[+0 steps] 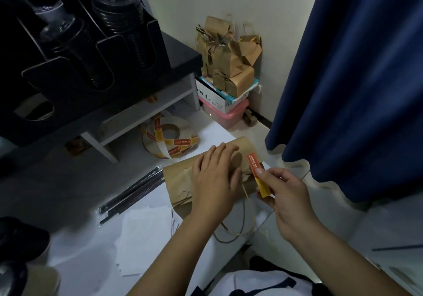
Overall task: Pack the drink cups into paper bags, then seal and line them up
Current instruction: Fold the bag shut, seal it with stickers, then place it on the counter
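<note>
Brown paper bag (180,178) lying on its side at the right edge of the desk (212,130), about midway along it, handle end turned to the right; contents hidden. Left hand (215,178) laid flat on top of the bag, fingers straight and slightly spread, pressing the paper down. Right hand (289,195) just beside the bag's handle end, thumb and forefinger pinching a sticker strip (253,161), red-orange in its upper part, yellow in its lower. Upper end of the strip over the bag; contact with the paper not determinable. Twine handles (243,229) looping from the bag toward the near side, across the desk's right edge.

Left of the bag, close against it: bundle of black wrapped straws (132,192), laid diagonally. On the near side of the straws: loose white paper sheets (142,233). Behind the bag, toward the far right corner: sticker roll (170,135) lying flat, tail of matching labels unwound.

White riser shelf (146,110) along the far side of the desk, carrying a black organiser (75,82) stocked with stacked lids and cups. Beyond the far right corner, against the wall: heap of brown bags (226,59) on a white box (217,94), box on a pink tub (231,114). Navy curtain (354,89) hanging to the right.
</note>
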